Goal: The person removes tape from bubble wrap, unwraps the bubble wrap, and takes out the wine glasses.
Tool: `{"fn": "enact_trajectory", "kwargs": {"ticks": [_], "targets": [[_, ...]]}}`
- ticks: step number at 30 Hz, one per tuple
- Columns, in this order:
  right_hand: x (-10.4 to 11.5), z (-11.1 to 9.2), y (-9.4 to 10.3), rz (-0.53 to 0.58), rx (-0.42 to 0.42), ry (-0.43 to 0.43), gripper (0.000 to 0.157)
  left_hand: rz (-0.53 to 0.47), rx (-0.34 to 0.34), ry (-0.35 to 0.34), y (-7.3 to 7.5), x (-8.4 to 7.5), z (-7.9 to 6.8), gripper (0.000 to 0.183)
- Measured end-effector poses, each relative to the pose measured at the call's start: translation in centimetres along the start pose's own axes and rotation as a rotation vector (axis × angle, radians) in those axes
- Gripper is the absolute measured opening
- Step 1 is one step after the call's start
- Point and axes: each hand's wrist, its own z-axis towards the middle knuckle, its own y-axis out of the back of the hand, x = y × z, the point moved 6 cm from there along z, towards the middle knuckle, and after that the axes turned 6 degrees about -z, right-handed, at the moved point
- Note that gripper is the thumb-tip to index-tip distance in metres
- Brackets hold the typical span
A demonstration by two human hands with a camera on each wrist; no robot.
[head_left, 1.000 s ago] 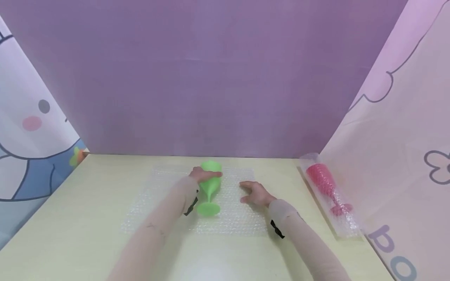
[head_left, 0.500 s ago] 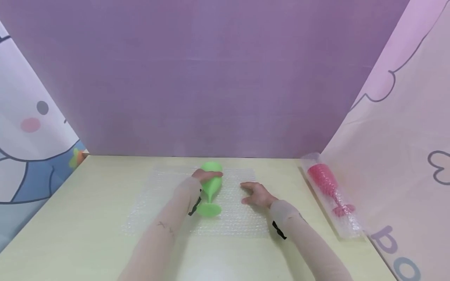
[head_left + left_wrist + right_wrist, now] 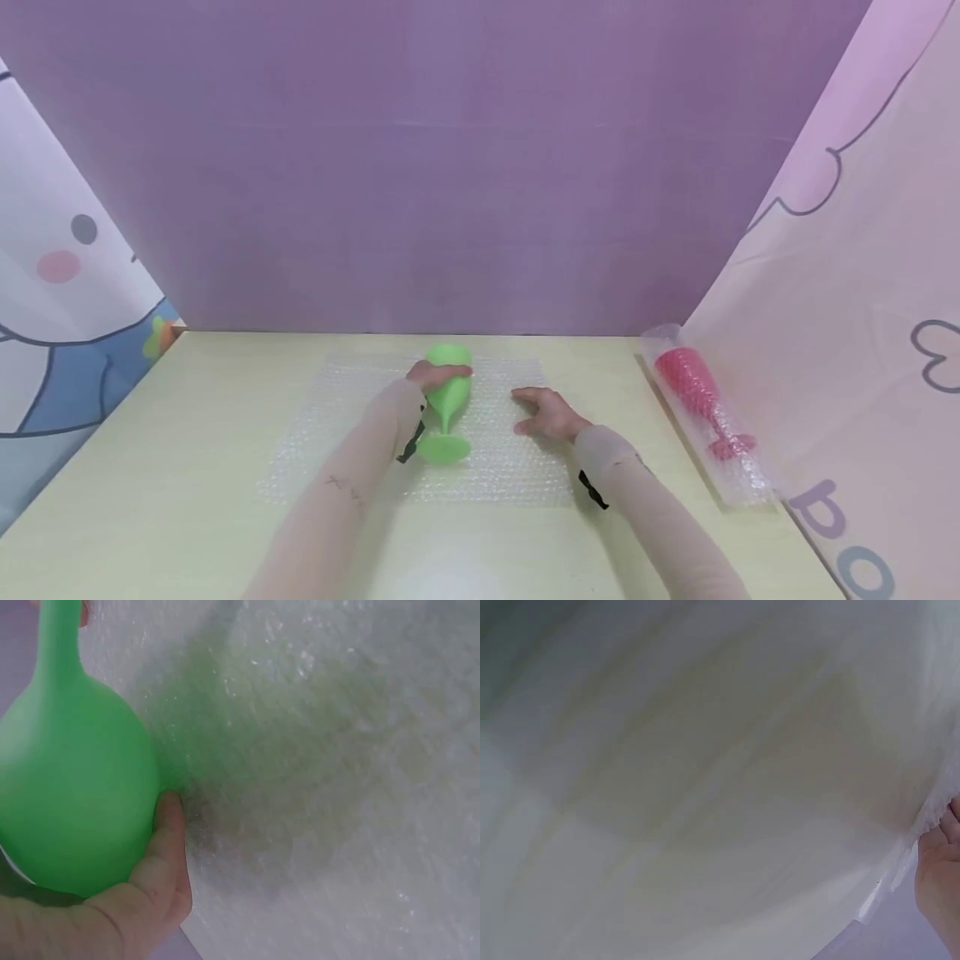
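Note:
A green goblet lies on its side on a sheet of clear bubble wrap, its bowl away from me and its round foot near. My left hand grips the bowl, thumb reaching across the top. Close up in the left wrist view, fingers curl against the side of the green bowl. My right hand rests at the right part of the wrap, thumb and fingers spread apart. At the edge of the right wrist view, that hand is right at the wrap's edge, its fingertips partly hidden.
A pink goblet inside bubble wrap lies at the table's right edge. The pale yellow table ends at a purple backdrop, with printed cloth panels at both sides.
Hardly anything differs: the left forearm has shifted slightly right, and the head view has tilted a little. Both hands and the green goblet keep their places.

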Motion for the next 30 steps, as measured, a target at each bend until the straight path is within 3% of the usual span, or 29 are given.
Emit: {"fn": "enact_trajectory", "kwargs": {"ticks": [5, 10, 18, 23, 30], "targets": [[0.5, 0.2, -0.2, -0.020, 0.008, 0.020, 0.063, 0.020, -0.003, -0.024, 0.6, -0.3, -0.5, 0.099], [0.2, 0.3, -0.2, -0.028, 0.002, 0.009, 0.063, -0.047, -0.001, -0.069, 0.8, -1.5, -1.7, 0.088], [0.0, -0.1, 0.1, -0.011, -0.003, -0.011, 0.063, -0.189, 0.016, -0.207, 1.3, -3.0, -5.3, 0.066], [0.1, -0.1, -0.2, 0.001, 0.021, -0.010, 0.064, -0.231, 0.013, -0.311, 1.8, -2.5, -7.2, 0.060], [0.0, 0.2, -0.5, -0.001, 0.031, -0.020, 0.065, -0.251, -0.048, -0.356, 2.9, -1.3, -9.4, 0.075]]}}
